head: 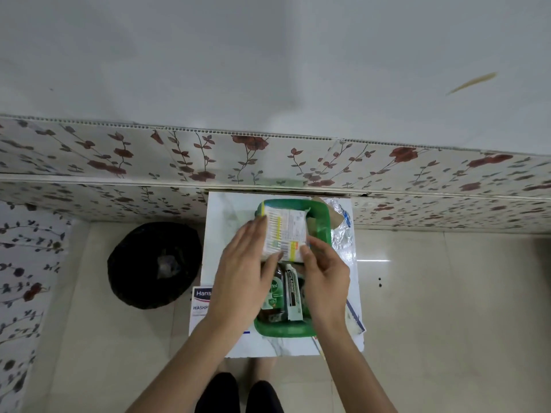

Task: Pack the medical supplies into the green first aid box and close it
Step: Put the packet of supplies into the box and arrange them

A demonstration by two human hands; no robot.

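The green first aid box (322,225) lies open on a small white table (226,222). Inside its near half I see a brown antiseptic bottle (272,296) and a white tube carton (293,293) side by side. Both hands hold a white packet with printed text and yellow stripes (284,232) over the box's middle. My left hand (241,278) lies flat against the packet's left side and near corner. My right hand (325,275) pinches the packet's near right corner with its fingertips.
A white plaster box (200,302) sticks out at the table's near left, partly under my left forearm. Foil and plastic packets (343,231) lie right of the box. A black bin (153,263) stands on the floor to the left. A flowered wall runs behind.
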